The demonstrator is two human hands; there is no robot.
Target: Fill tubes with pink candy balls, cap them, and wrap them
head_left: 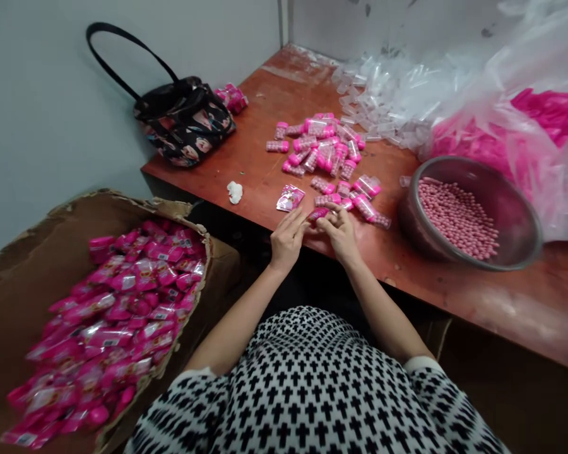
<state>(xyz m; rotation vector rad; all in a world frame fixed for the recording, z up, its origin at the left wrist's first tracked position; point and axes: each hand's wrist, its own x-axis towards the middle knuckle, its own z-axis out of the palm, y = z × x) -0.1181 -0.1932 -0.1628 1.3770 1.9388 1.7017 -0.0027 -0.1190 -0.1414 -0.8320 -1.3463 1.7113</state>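
Note:
At the table's front edge, a small pink-wrapped piece lies between my two hands, partly covered by the fingers. The closed fingers of my left hand meet its left side. My right hand grips its right side with bent thumb and fingers. Just beyond my left fingertips lies a stack of shiny pink printed labels. Several clear tubes with pink caps and pink beads inside lie right beside my right hand. A larger heap of such filled tubes is farther back.
A grey bowl of pink beads stands at the right. Behind it are clear empty tubes and a plastic bag of pink parts. A cardboard box of pink-wrapped items and a floral handbag are left.

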